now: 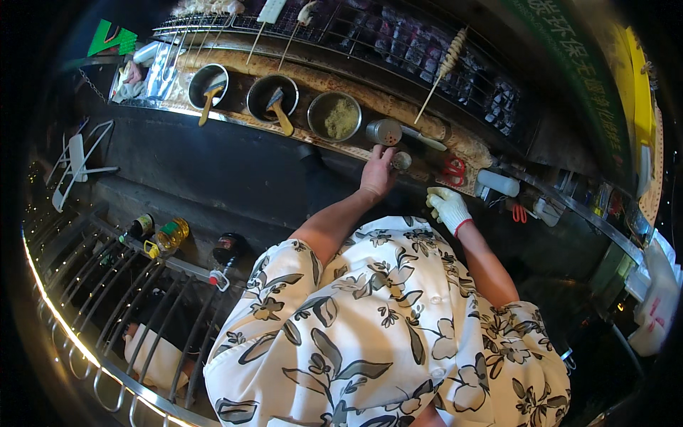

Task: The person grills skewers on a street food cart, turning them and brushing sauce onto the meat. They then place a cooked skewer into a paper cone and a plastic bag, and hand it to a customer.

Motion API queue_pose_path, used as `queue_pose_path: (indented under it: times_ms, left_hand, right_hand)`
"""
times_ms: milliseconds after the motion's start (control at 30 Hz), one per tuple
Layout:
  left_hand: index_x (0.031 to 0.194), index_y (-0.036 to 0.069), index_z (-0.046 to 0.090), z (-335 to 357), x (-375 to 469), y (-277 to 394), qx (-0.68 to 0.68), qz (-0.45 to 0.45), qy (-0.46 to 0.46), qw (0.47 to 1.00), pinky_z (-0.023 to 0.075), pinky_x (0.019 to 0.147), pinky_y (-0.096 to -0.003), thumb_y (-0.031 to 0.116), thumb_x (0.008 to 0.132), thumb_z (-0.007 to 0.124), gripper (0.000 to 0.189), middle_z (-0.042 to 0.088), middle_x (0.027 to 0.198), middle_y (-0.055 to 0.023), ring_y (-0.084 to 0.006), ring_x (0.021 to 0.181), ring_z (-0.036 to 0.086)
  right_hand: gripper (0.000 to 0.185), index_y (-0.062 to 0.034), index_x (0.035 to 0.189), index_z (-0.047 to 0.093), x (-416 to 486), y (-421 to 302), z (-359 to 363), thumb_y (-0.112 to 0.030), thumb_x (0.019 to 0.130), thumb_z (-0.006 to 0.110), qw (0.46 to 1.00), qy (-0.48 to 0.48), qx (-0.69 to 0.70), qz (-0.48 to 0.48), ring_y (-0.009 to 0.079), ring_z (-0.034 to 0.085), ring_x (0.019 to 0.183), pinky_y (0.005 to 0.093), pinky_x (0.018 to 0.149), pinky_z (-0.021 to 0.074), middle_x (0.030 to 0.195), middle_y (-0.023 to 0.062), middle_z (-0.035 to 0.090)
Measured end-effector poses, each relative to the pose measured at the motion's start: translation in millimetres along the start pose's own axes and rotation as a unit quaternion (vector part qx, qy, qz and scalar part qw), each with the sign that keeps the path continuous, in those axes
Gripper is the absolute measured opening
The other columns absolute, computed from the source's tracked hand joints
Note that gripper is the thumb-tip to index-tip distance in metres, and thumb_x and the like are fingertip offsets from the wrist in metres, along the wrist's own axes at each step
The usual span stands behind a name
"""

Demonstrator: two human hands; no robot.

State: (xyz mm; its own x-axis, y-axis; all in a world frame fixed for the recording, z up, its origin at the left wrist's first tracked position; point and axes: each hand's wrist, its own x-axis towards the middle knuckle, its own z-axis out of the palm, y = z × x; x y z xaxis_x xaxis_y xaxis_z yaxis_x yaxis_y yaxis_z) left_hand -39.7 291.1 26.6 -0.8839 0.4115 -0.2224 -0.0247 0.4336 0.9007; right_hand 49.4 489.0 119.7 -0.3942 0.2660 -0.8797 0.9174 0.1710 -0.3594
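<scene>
My bare left hand (379, 172) reaches to the counter's near edge, its fingers at a small glass jar (401, 160); whether they grip it is unclear. Just beyond stands a metal shaker (384, 132) with a perforated lid. My right hand (449, 207), in a white knit glove, hangs before the counter with fingers partly curled; nothing shows in it. To the left are a metal bowl of yellowish seasoning (341, 118) and two metal pots, each with a basting brush (279, 111). A knife (424, 139) and red-handled scissors (453, 172) lie to the right. A spiral skewer (452, 53) rests over the grill.
The charcoal grill (395, 48) runs along the back, with more skewers (291, 40) at its left. A white cylindrical container (497, 183) is at the counter's right end. Bottles (172, 235) stand by a railing at lower left, where a person sits beyond the bars.
</scene>
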Motion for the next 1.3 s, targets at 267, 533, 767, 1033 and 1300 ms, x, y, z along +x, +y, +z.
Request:
queue_pose_path:
  times_ms: [267, 533, 767, 1033, 1300]
  left_hand:
    - [0.122, 0.010, 0.056, 10, 5, 3, 0.084, -0.056, 0.128, 0.987, 0.0511, 0.081, -0.0484, 0.006, 0.072, 0.075, 0.054, 0.054, 0.116, -0.0170, -0.0413, 0.100, 0.059]
    - [0.120, 0.008, 0.056, 23, 4, 2, 0.059, -0.096, 0.200, 0.973, 0.0504, 0.080, -0.0495, 0.008, 0.071, 0.077, 0.053, 0.057, 0.111, -0.0174, -0.0423, 0.098, 0.059]
    - [0.120, 0.007, 0.055, 26, -1, 3, 0.031, -0.144, 0.215, 0.965, 0.0504, 0.082, -0.0486, 0.005, 0.069, 0.074, 0.055, 0.057, 0.111, -0.0170, -0.0410, 0.099, 0.058]
    - [0.116, 0.008, 0.056, 23, 2, 6, 0.041, -0.144, 0.221, 0.964, 0.0504, 0.081, -0.0487, 0.003, 0.068, 0.074, 0.052, 0.057, 0.110, -0.0170, -0.0405, 0.098, 0.059]
    - [0.120, 0.006, 0.052, 32, 4, -4, 0.007, -0.165, 0.204, 0.965, 0.0500, 0.084, -0.0463, 0.007, 0.070, 0.076, 0.055, 0.056, 0.111, -0.0166, -0.0388, 0.102, 0.058]
  right_hand:
    - [0.042, -0.0020, 0.127, 0.061, 73, 23, -24, -0.021, 0.090, 0.065, 0.924, 0.084, -0.298, -0.226, 0.0287, 0.068, 0.102, 0.0379, 0.089, 0.0532, 0.110, 0.0169, 0.070]
    - [0.037, -0.0074, 0.110, 0.068, 121, -34, -9, -0.032, 0.082, 0.069, 0.763, 0.094, -0.618, -0.166, 0.0350, 0.066, 0.103, 0.0462, 0.086, 0.0548, 0.114, 0.0186, 0.066]
    - [0.035, -0.0062, 0.103, 0.070, 116, -39, -14, -0.032, 0.081, 0.072, 0.746, 0.116, -0.620, -0.215, 0.0340, 0.068, 0.098, 0.0454, 0.084, 0.0549, 0.104, 0.0191, 0.068]
    - [0.035, -0.0063, 0.108, 0.067, 122, -29, -23, -0.030, 0.083, 0.070, 0.767, 0.174, -0.581, -0.209, 0.0363, 0.066, 0.101, 0.0468, 0.086, 0.0536, 0.109, 0.0178, 0.066]
    - [0.052, -0.0057, 0.127, 0.060, 108, -34, -20, -0.031, 0.083, 0.071, 0.829, 0.176, -0.510, -0.144, 0.0379, 0.059, 0.114, 0.0451, 0.099, 0.0480, 0.124, 0.0229, 0.060]
